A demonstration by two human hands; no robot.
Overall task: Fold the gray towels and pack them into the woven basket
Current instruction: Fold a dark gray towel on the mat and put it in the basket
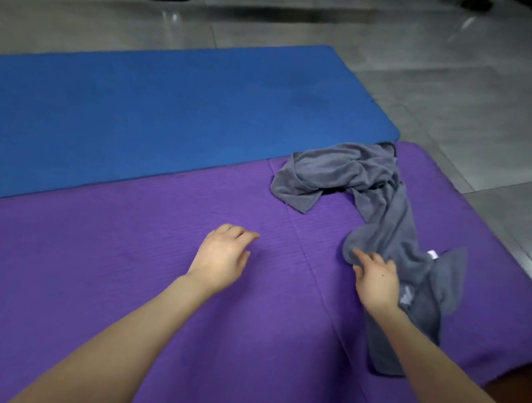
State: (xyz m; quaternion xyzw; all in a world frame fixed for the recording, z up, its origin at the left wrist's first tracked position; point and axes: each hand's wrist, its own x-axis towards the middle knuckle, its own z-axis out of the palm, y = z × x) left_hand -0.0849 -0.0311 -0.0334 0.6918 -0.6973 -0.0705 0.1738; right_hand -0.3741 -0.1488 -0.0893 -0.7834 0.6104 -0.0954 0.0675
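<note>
Gray towel (385, 193) crumpled on purple mat (115, 271), blue mat (137, 107) beyond; right hand (378, 282) rests on it, grip wide; left hand (220, 258) loose, empty.

Left grip (220, 255) palm-down, fingers loosely curled, right grip (377, 280) palm-down, fingers extended

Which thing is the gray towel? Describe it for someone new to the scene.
Find the purple mat, the nearer one beside the blue mat. Along its right side lies the gray towel, touched by the right hand. It is the only crumpled cloth there, with a small white tag.
</note>
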